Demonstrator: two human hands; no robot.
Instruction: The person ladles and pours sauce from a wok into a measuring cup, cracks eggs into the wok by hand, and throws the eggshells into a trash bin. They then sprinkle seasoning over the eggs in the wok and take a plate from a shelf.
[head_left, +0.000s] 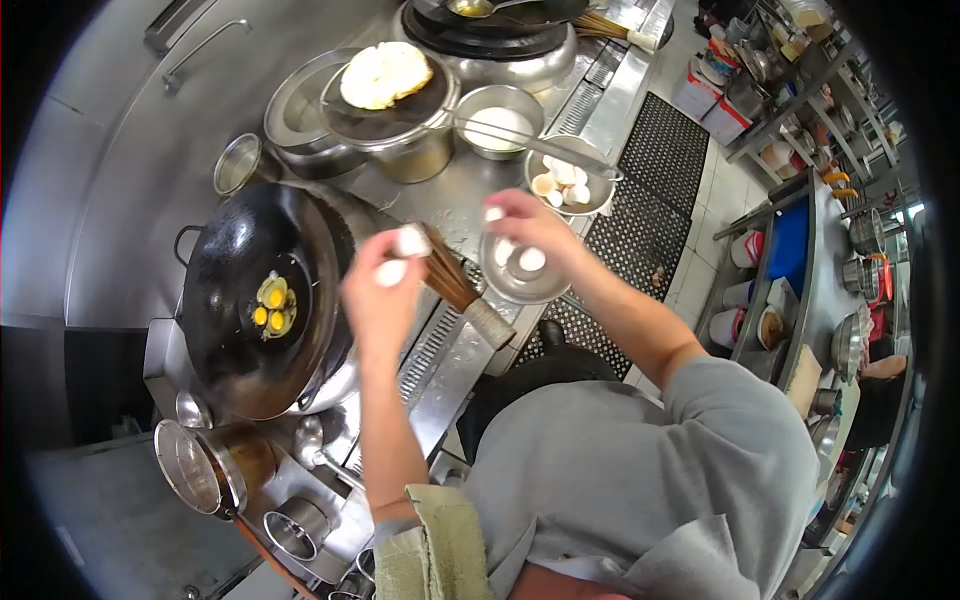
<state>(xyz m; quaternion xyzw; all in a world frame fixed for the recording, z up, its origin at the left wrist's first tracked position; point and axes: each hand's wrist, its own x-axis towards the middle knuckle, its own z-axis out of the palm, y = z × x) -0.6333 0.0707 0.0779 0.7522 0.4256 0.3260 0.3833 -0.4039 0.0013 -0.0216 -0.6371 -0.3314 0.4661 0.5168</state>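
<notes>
My left hand [378,300] is closed around two white, egg-like pieces, whole or shell, blurred at the fingertips, between the wok and a bamboo brush [455,280]. My right hand [535,225] pinches another small white piece, egg or shell, over a metal bowl [525,288] with white eggs [532,259] in it. In the black wok [225,250] lie several raw eggs [275,308], their yolks yellow. Just beyond my right hand, a second bowl [600,195] holds white eggshells [567,182].
A fried egg sheet [385,75] lies on a strainer over a pot [415,158]. Beside it stands a bowl of white contents [498,128]. Ladles [310,438] and a strainer pot [250,455] are at lower left. Black mats [665,150] cover the floor; shelves [790,235] stand right.
</notes>
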